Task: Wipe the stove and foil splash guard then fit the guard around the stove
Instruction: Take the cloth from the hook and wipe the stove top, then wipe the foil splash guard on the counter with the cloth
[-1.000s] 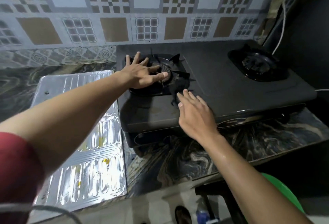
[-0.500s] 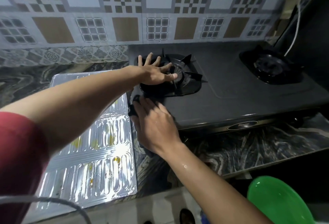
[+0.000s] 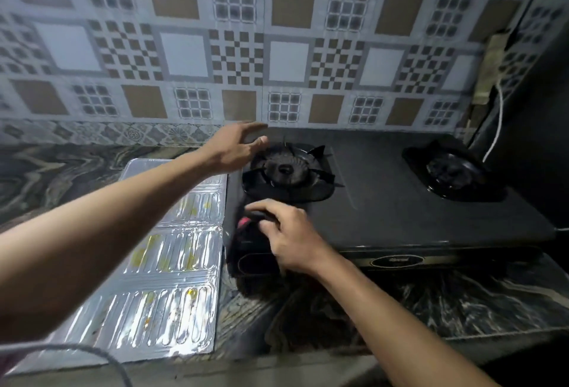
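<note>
A black two-burner stove [image 3: 400,202] stands on the marble counter against the tiled wall. Its left burner [image 3: 286,169] has a black pan support. My left hand [image 3: 234,149] hovers above that burner's left rim with fingers spread and nothing in it. My right hand [image 3: 289,236] presses a dark cloth [image 3: 249,232], which shows a pink spot, onto the stove's front left corner. The foil splash guard [image 3: 166,263] lies flat on the counter left of the stove, with yellow stains on its ribbed panels.
The right burner [image 3: 452,174] sits near a dark wall with a white cable [image 3: 497,122] hanging by it. A marble counter [image 3: 462,300] edge runs along the front. A grey cord [image 3: 77,349] crosses the lower left corner.
My left hand has lifted off the left burner and now hovers above its rim. My right hand stays at the stove's front left corner, now curled on the cloth. The view has tilted upward.
</note>
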A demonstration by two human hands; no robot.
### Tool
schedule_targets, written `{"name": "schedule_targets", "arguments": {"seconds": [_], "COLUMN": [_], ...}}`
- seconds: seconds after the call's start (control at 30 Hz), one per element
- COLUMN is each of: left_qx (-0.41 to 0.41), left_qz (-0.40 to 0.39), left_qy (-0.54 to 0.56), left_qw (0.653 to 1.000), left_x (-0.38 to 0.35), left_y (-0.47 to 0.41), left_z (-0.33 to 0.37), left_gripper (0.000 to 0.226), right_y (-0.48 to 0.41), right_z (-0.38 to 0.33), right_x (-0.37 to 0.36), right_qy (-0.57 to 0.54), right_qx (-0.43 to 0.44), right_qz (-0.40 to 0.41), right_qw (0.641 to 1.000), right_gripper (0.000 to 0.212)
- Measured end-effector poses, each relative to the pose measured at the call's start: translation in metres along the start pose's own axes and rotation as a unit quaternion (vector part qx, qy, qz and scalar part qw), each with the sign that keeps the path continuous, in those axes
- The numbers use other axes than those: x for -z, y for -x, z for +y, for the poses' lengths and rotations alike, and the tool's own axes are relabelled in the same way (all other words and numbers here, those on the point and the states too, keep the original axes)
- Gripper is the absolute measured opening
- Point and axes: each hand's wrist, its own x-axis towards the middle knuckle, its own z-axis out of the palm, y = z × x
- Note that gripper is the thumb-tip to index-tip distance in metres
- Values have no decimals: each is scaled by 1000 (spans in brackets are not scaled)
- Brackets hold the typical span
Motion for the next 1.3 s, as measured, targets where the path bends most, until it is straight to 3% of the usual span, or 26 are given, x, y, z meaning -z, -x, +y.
{"name": "schedule_targets", "arguments": {"seconds": [0.1, 0.2, 0.33, 0.47, 0.6, 0.73, 0.87, 0.93, 1.07, 1.17, 1.3], "left_qx": [46, 139, 174, 172, 154, 142, 164, 164, 160, 156, 235], "left_qz": [40, -32, -73, -44, -6, 31, 74, 106, 99, 116, 167], "left_qy": [76, 189, 292, 388, 392, 383, 391, 340, 314, 273, 300], "left_qw": [995, 972, 938, 904, 907, 912, 902, 920, 931, 942, 909], "left_x": [10, 13, 11, 16, 22, 25, 33, 36, 36, 36, 50], "left_y": [28, 51, 73, 84, 93, 100, 109, 115, 124, 126, 128], "left_z": [12, 25, 59, 87, 95, 99, 99, 94, 91, 79, 47], "left_gripper": [33, 15, 25, 35, 39, 27, 31, 26, 35, 23, 18], "right_y": [-17, -32, -46, -52, -51, -51, -54, -55, -60, -66, -79], "right_z": [4, -1, -15, -28, -38, -38, -36, -38, -46, -52, -58], "right_x": [26, 50, 68, 77, 91, 97, 93, 85, 71, 60, 44], "right_qy": [-97, -202, -298, -375, -383, -419, -455, -456, -446, -439, -471], "right_qx": [-29, -69, -82, -68, -62, -89, -116, -114, -104, -113, -152], "right_qz": [67, 91, 104, 43, -22, -28, -42, -51, -50, -49, -69], "right_qw": [993, 973, 945, 924, 921, 903, 882, 881, 887, 890, 866], "right_gripper": [30, 28, 27, 36, 33, 28, 30, 30, 29, 31, 37]}}
